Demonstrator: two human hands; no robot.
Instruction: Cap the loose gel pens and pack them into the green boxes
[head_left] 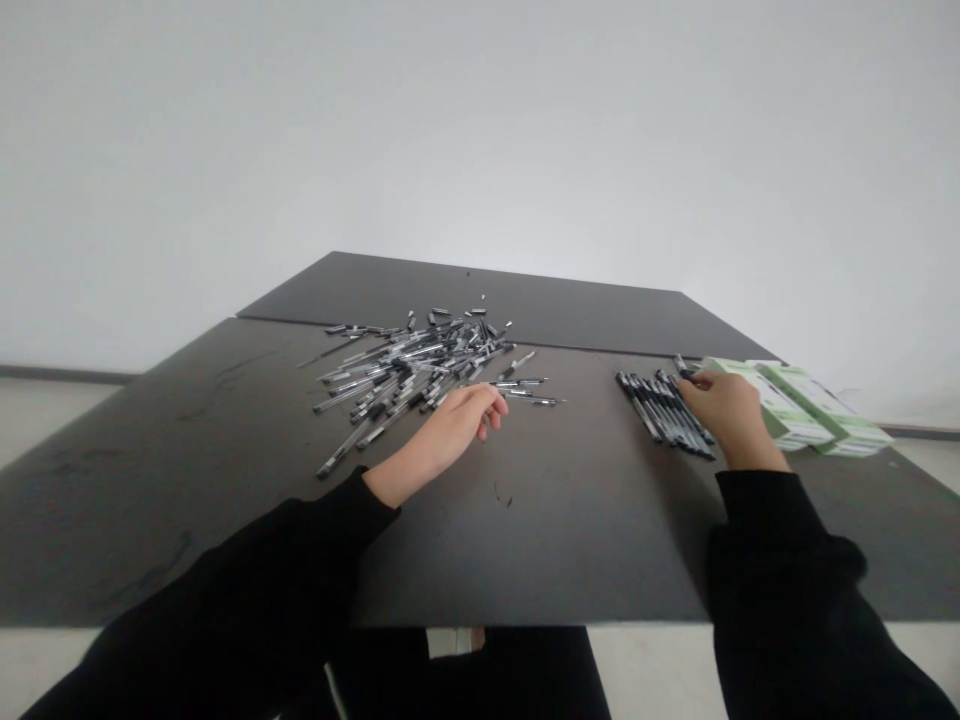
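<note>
My right hand (pixel 724 405) is closed on a black-and-clear pen (pixel 682 368), whose end sticks out past the fingertips. It is over the right end of a row of similar pens (pixel 656 408), which lie side by side at a slant. To the left, my left hand (pixel 474 408) hangs just above the table with loosely bent fingers, and I see nothing held in it. Beside its fingertips lie a few thin pen pieces (pixel 534 400) with pointed ends. Behind it spreads a large loose heap of pen parts (pixel 405 365), with clear barrels, black grips and short caps.
Two green-and-white boxes (pixel 840 425) lie side by side at the right, close to my right hand. Small dark scraps (pixel 504 497) are on the dark table (pixel 570 540) in front of me. A seam crosses the table behind the heap, and a pale wall (pixel 480 140) stands beyond.
</note>
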